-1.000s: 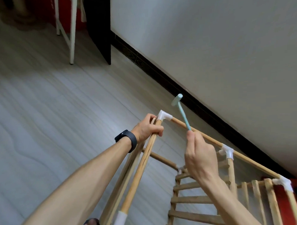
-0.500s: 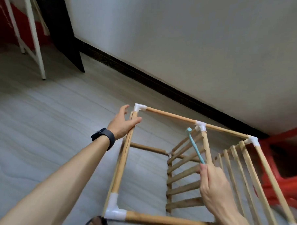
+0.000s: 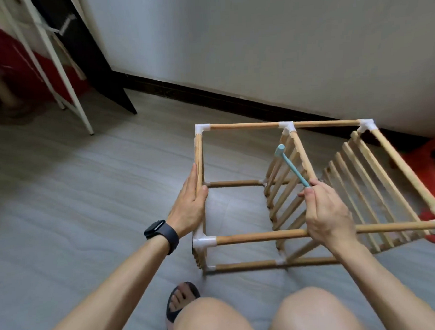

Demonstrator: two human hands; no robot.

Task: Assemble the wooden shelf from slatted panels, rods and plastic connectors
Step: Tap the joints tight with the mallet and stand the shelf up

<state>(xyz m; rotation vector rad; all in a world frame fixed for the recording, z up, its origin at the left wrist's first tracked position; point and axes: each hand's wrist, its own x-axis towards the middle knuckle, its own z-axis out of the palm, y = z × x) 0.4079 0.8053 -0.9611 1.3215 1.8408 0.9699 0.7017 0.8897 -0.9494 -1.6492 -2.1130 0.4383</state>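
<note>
The wooden shelf frame [image 3: 262, 236] lies on its side on the grey floor, with rods joined by white plastic connectors [image 3: 202, 128] at the corners. Slatted panels stand inside it, one in the middle [image 3: 286, 186] and one at the right [image 3: 362, 183]. My left hand [image 3: 189, 207] rests flat against the left panel's rod with fingers straight and thumb over it. My right hand [image 3: 324, 213] grips the handle of a small light-blue hammer [image 3: 290, 165], its head raised over the middle panel.
A grey wall with a dark skirting [image 3: 208, 94] runs behind the frame. A white metal rack [image 3: 65, 79] and a black board [image 3: 100, 70] stand at the back left. A red stool [image 3: 433, 165] is at the right. My knees and a sandalled foot [image 3: 180, 303] are below.
The view has tilted down and the whole frame now shows. My left hand slid down the left rod and flattened. My right hand stays on the hammer, nearer the front rod.
</note>
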